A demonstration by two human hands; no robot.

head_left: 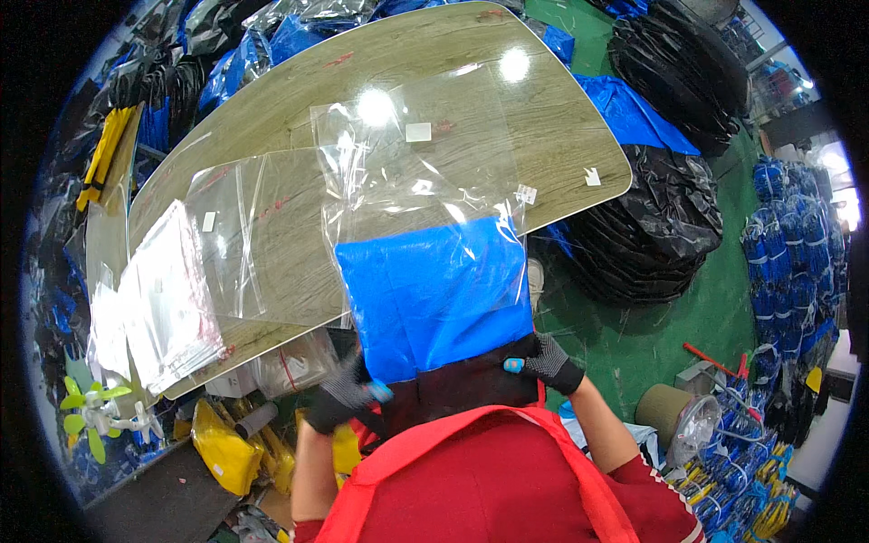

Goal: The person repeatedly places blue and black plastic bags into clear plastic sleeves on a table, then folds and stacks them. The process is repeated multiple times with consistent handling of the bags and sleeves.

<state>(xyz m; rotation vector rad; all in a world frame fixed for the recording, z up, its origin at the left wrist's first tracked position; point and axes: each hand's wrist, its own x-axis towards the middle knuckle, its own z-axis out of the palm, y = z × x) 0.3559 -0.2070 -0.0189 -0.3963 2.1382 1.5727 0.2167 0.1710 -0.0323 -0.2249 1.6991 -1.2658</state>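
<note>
Head view: R hand (549,362) pinches blue/blk sheet (439,330); L hand (348,398) blurred, grip unclear.

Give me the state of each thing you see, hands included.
Blue-and-black sheet: folded; blue upper part partly inside the clear bag, dark lower part outside.
Clear bag: lying flat on the table, over the sheet's upper part.
Stack of clear bags: piled at table's left.
Right hand: gloved, pinching the dark edge.
Left hand: gloved, blurred, grip unclear.
Fan: blades distinct, apparently still.
</note>
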